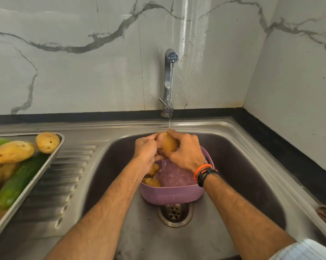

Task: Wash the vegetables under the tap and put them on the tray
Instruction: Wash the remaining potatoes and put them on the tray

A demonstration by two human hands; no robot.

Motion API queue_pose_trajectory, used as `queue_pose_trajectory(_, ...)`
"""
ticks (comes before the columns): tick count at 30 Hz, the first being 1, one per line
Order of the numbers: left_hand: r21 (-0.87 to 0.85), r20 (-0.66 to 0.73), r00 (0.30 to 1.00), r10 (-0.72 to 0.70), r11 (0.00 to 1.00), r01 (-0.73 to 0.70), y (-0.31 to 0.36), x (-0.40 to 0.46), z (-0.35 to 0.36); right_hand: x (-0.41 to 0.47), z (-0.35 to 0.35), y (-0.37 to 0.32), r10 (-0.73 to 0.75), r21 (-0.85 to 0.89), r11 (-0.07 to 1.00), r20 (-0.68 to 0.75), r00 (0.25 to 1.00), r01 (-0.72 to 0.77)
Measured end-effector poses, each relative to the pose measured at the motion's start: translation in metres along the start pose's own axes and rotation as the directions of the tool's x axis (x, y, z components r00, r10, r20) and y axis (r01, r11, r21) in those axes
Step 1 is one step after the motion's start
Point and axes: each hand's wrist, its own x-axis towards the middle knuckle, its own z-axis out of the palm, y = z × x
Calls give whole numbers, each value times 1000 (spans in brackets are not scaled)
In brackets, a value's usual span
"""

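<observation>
Both hands, L (146,150) & R (186,152), clamp one potato (167,141) between them under tap (168,79) stream, long axis tilted up-left. Tray (53,158) lies well left; L hand nearer for transfer.

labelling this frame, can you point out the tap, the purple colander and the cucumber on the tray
tap (167,79): head view, on the upright chrome spout.
purple colander (169,197): head view, on its perforated front wall.
cucumber (19,182): head view, on the middle of its green skin, lying in the tray.
</observation>
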Motion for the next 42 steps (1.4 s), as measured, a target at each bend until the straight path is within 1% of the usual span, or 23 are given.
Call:
queue_pose_trajectory(2, -31, -39, 999, 6, 999, -7, 0, 1, 0, -2, 2, -2, 3, 43, 999, -68, 998, 0)
queue_pose_trajectory(4, 0, -51, 998, 47, 999, -48, -2, 5, -2, -2, 3, -4, -18, 51, 998, -113, 993, 24)
queue_pose_trajectory(6, 140, -48, 989, 143, 981, -135, -7, 8, -2, -2, 3, -6, -43, 30, 999, -102, 994, 46)
queue_pose_trajectory(8, 286, -22, 973, 228, 934, -212, -11, 11, -1, -2, 3, -4, -63, 10, 998, -80, 995, 64)
queue_pose_trajectory(11, 347, -50, 960, 274, 906, -241, -13, 9, 1, -4, 3, -1, -77, 13, 997, -118, 990, 79)
queue_pose_trajectory(12, 374, -62, 949, 310, 888, -266, -11, 7, 2, -5, 3, -2, -77, 20, 997, -140, 987, 81)
queue_pose_trajectory(14, 441, -12, 928, 371, 836, -328, -11, 5, 2, -5, 4, -2, -78, 15, 997, -157, 985, 82)
queue_pose_trajectory(16, 499, 51, 911, 410, 779, -379, -10, 1, 3, -4, 5, -2, -90, 1, 996, -136, 987, 91)
queue_pose_trajectory(17, 512, 70, 908, 414, 766, -389, -11, 0, 3, -4, 5, -1, -100, -6, 995, -127, 987, 100)
queue_pose_trajectory(18, 506, 73, 912, 402, 773, -382, -11, 1, 3, -4, 4, -1, -106, -8, 994, -124, 987, 106)
queue_pose_trajectory(20, 457, 35, 928, 371, 820, -345, -11, 2, 3, -5, 3, -2, -107, 5, 994, -131, 986, 109)
queue_pose_trajectory(23, 429, -11, 935, 355, 846, -316, -11, 4, 0, -6, 2, -5, -124, 26, 991, -143, 982, 129)
queue_pose_trajectory(26, 419, 14, 950, 313, 860, -290, -12, 7, -3, -4, 1, -6, -88, 49, 994, -83, 993, 93)
queue_pose_trajectory(28, 380, 23, 970, 241, 896, -231, -13, 8, -3, -3, 0, -3, -79, 59, 995, -47, 996, 81)
queue_pose_trajectory(31, 200, -47, 990, 131, 973, -119, -14, 10, -2, -2, 1, -1, -35, 90, 995, -60, 998, 40)
queue_pose_trajectory(33, 48, -80, 996, 47, 998, -43, -11, 9, 0, 0, 3, 1, 22, 122, 992, -83, 996, -12)
queue_pose_trajectory(37, -160, -42, 996, -74, 985, 66, -1, 2, 3, 3, 4, 3, 93, 196, 978, -103, 990, -71)
queue_pose_trajectory(40, -252, 6, 994, -109, 962, 107, 2, 0, 2, 5, 4, 3, 113, 222, 971, -123, 986, -84)
queue_pose_trajectory(42, -267, 17, 994, -112, 957, 112, 2, 0, 2, 5, 5, 3, 110, 215, 973, -118, 987, -83)
